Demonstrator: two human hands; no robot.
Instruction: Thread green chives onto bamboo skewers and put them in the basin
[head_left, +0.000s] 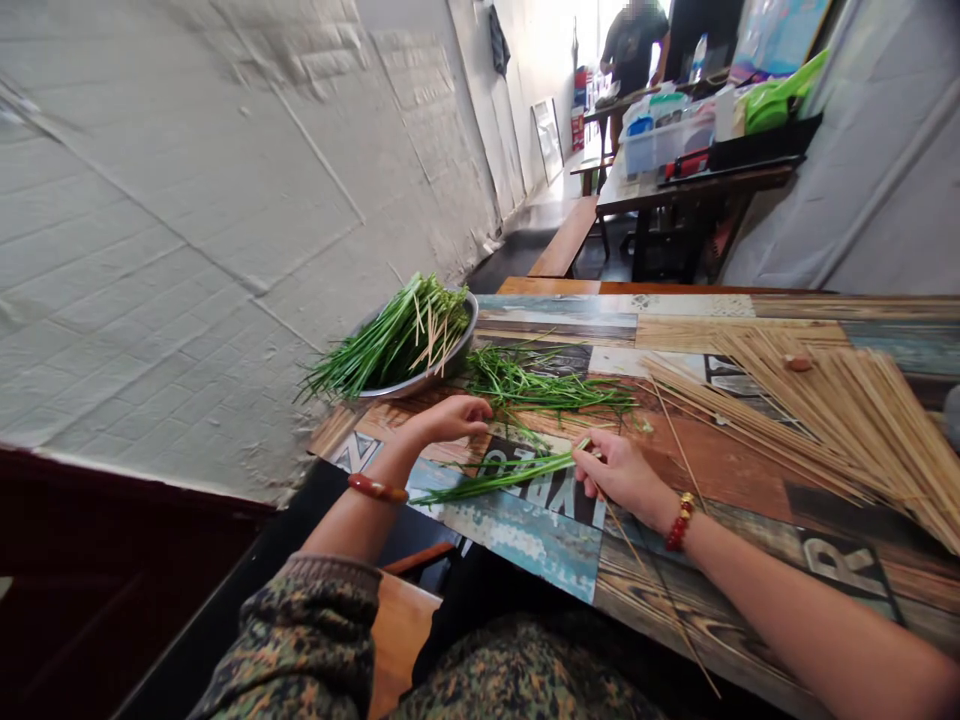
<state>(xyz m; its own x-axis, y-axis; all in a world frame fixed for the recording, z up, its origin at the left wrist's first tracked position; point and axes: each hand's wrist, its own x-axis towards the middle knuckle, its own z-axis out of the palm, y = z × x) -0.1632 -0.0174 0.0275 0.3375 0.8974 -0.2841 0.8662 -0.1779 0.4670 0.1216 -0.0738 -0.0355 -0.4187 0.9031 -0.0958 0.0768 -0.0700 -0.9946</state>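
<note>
My right hand (619,470) is closed on a small bunch of green chives (510,475), gripping it at one end while the long leaves trail left over the table. A thin bamboo skewer (660,600) runs from the same fingers down past the table's near edge. My left hand (457,418) hovers to the left with fingers bent and apart, and nothing shows in it. Just beyond it lies a loose pile of chives (551,385). A metal bowl (469,335) behind the left hand is heaped with more chives (390,340), with several pale skewers (435,335) sticking among them.
Many bamboo skewers (840,420) are spread across the right side of the patterned table (555,555). A white padded wall (187,220) borders the left. Farther back are a bench (566,238), a table with a plastic bin (667,145), and a standing person (634,45).
</note>
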